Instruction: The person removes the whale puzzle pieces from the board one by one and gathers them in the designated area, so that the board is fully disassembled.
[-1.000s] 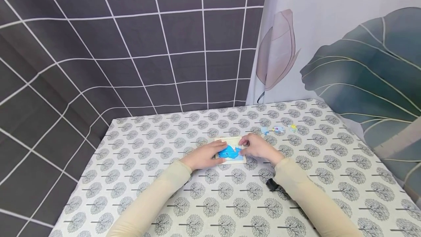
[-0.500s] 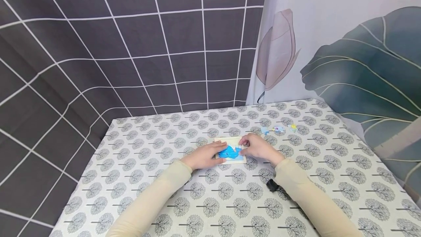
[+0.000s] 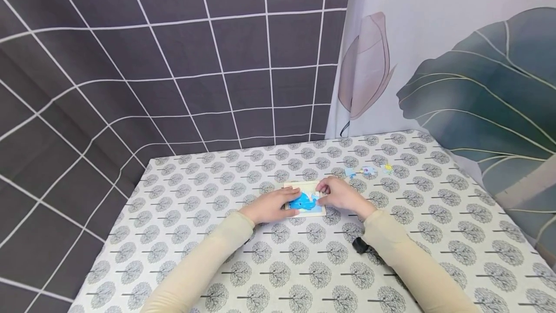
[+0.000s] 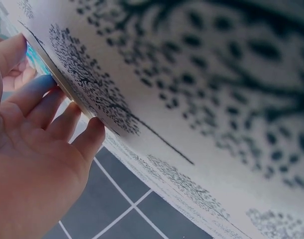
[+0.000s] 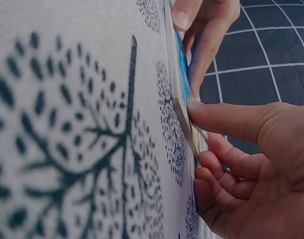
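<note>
A small cream-framed puzzle board (image 3: 309, 215) lies on the table, showing a blue whale picture (image 3: 302, 201). My left hand (image 3: 271, 205) grips its left side, thumb at the near edge and fingers over the far left part. In the left wrist view, several fingertips (image 4: 96, 123) sit along the board's edge. My right hand (image 3: 343, 194) is at the board's right side, by the whale's tail. In the right wrist view its thumb and curled fingers pinch a thin puzzle piece (image 5: 200, 131) tilted over the board's corner; the hand hides most of it.
Loose puzzle pieces lie beyond the right hand: a light blue one (image 3: 349, 172), a pale one with a purple mark (image 3: 368, 170) and one with a yellow sun shape (image 3: 387, 168). A black object (image 3: 359, 245) shows beside the right sleeve. Curtains hang behind the tree-patterned tablecloth (image 3: 243, 255).
Both hands keep their places at the board, and the loose pieces lie as before. The head view has shifted very slightly.
</note>
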Tool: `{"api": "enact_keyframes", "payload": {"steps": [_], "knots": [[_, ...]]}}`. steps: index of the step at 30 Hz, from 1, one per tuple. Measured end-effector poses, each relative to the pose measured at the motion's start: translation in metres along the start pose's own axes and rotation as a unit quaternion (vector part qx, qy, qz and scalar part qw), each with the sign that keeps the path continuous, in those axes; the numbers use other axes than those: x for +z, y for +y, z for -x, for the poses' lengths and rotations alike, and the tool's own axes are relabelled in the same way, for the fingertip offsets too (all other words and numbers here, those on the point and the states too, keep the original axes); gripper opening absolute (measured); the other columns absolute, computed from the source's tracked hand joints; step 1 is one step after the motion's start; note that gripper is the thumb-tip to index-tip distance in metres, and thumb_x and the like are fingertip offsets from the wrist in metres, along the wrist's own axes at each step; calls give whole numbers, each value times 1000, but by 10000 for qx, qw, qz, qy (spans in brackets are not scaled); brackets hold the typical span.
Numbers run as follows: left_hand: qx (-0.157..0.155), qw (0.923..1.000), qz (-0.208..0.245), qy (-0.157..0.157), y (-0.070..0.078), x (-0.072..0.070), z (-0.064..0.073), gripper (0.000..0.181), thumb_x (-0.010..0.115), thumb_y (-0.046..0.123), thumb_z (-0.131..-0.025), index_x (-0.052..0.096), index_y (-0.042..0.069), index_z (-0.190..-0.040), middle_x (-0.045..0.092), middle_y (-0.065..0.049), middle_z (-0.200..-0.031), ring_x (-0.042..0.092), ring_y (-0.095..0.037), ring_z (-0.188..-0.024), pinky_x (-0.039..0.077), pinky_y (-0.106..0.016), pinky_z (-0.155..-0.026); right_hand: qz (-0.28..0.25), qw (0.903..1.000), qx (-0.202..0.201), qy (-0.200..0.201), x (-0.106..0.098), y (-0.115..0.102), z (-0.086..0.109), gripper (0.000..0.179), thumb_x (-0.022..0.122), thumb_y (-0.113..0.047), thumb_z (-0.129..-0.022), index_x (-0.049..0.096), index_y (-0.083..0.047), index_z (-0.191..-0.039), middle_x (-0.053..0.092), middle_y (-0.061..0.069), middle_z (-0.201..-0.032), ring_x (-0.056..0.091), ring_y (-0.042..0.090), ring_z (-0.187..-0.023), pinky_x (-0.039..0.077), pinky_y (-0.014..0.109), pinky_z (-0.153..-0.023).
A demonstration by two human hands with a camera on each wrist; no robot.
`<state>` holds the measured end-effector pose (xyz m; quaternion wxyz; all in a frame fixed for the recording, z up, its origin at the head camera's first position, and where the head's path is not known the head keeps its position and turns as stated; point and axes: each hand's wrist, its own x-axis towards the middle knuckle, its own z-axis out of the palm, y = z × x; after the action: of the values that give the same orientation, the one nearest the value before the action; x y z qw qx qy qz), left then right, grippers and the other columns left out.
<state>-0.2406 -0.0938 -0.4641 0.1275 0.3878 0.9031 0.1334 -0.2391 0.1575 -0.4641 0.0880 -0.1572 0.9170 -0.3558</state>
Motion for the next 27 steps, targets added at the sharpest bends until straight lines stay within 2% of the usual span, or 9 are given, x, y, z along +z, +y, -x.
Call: {"api": "enact_keyframes", "payload": {"steps": [10, 22, 27], "knots": [[64, 10000, 32, 14, 1, -1, 1, 64, 56, 45, -102, 42, 11, -154, 35, 0, -161, 27, -21, -150, 24, -40, -122, -69, 10000, -13, 16, 1, 2, 1, 32, 83, -12, -77, 66, -3, -103, 62, 4, -92, 58, 19, -86, 53, 39, -85], [1, 9999, 89, 109, -1, -2, -2, 63, 58, 45, -101, 44, 11, -153, 37, 1, -160, 29, -21, -150, 25, -40, -122, -239, 9997, -16, 39, 1, 4, -2, 32, 83, -12, -78, 65, -3, -103, 63, 5, -93, 58, 20, -88, 53, 40, -86], [-32, 9998, 176, 47, 0, -1, -1, 63, 58, 45, -101, 43, 11, -153, 36, 1, -160, 28, -20, -150, 25, -40, -122, -255, 9997, 45, -26, 1, 6, -1, 32, 83, -12, -78, 65, -3, -104, 64, 5, -94, 59, 19, -89, 53, 40, -88]]}}
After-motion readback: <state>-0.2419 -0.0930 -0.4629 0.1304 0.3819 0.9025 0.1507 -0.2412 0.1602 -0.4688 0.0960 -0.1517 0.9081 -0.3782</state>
